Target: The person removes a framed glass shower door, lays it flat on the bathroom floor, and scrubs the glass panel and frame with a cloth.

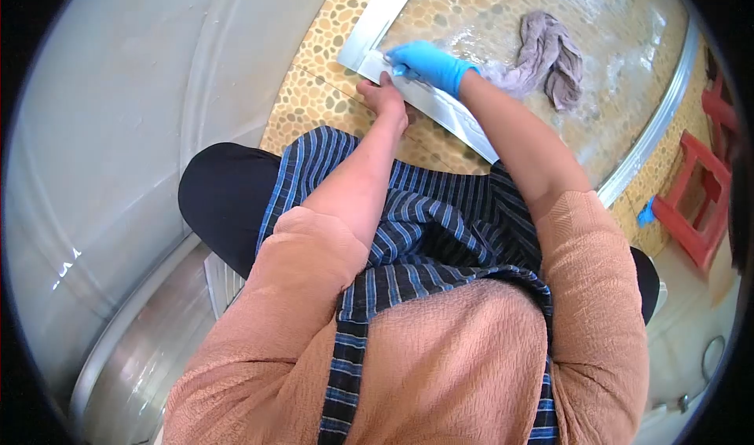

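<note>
A clear glass panel [487,21] with a silvery metal frame [452,113] lies in front of me, wet and streaked with suds. My left hand [382,103], bare, is at the near edge of the frame close to its corner, fingers bent against it. My right hand [430,62], in a blue glove, presses on the frame just beyond the left hand. Its fingers are curled together, and what they hold, if anything, is hidden. A crumpled greyish-purple cloth [542,64] lies on the panel, right of the gloved hand.
Under the panel runs a pebble-patterned floor [302,103]. A pale curved wall [118,131] rises on the left. At right stands a red plastic stool [695,201], with a small blue item [646,211] beside its leg. My knees flank a striped apron [440,209].
</note>
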Tool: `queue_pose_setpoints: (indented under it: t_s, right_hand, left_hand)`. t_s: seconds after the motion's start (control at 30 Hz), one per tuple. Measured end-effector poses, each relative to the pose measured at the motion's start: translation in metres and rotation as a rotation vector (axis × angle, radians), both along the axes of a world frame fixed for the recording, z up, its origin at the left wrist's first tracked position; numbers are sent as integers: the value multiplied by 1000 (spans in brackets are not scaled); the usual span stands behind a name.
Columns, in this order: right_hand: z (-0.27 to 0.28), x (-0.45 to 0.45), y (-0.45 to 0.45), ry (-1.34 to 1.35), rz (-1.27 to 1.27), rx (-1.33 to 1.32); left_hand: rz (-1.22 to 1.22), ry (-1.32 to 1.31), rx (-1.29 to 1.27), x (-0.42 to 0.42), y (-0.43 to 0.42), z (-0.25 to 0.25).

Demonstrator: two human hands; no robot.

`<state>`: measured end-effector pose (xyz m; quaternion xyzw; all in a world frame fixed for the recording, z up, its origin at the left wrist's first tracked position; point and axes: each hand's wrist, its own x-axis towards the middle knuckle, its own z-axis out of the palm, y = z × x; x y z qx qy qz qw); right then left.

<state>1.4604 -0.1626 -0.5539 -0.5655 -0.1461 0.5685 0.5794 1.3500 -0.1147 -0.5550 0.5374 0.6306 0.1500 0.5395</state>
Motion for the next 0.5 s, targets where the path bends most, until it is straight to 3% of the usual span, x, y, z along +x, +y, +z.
queue_pose_setpoints:
  t_s: [0.07,0.13,0.27,0.33,0.43,0.5]
  right_hand:
    - [-13,1,23,-3,-30,104]
    - [-25,8,39,-244,56,-26]
    - [4,7,31,-385,196,-135]
    - [7,8,31,-658,359,-194]
    - [-5,4,21,-868,327,-4]
    - [-16,0,8,-927,338,-32]
  left_hand:
    - [-10,48,6,1,0,0]
    - [-19,47,-5,2,1,5]
    - [24,3,-35,4,0,8]
    - [38,-27,-28,5,-3,8]
    - [41,-15,-8,4,-1,5]
    - [84,-4,-38,6,-2,5]
